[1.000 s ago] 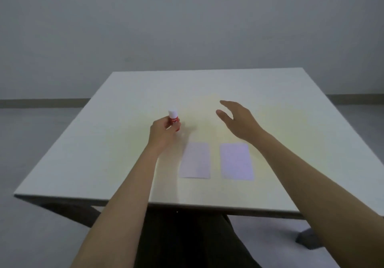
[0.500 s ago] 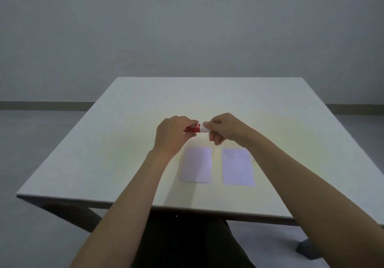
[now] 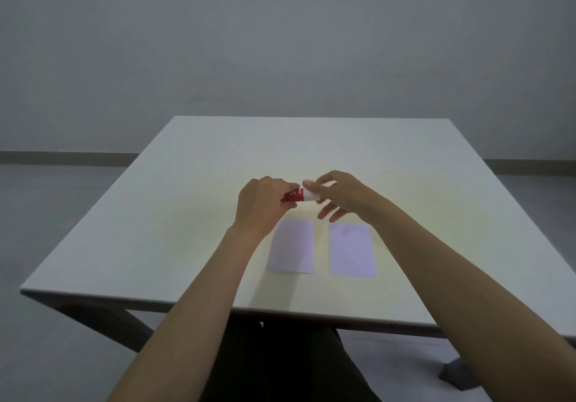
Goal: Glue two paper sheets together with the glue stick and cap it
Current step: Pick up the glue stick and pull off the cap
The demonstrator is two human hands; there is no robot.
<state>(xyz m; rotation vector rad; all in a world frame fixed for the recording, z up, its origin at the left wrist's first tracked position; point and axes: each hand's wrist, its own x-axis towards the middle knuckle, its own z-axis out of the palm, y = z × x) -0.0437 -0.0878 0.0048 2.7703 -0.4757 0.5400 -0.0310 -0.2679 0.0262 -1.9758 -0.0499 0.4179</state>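
We've got the glue stick [image 3: 292,196] lying sideways above the table [image 3: 156,214], left hand [image 3: 261,207] wrapped round its red body; right hand [image 3: 338,196] pinches the white cap [image 3: 311,195] at 3 o'clock, other fingers loose; two paper sheets [image 3: 292,249] [image 3: 352,249] lie side by side at 6 o'clock, apart.

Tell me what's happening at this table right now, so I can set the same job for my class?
A person sits at a white table holding a red glue stick sideways in the left hand. The right hand pinches its white cap, apparently working it off, with the lower fingers spread. Two pale paper sheets lie flat side by side, apart, just nearer than the hands. Nothing looks glued or joined yet.
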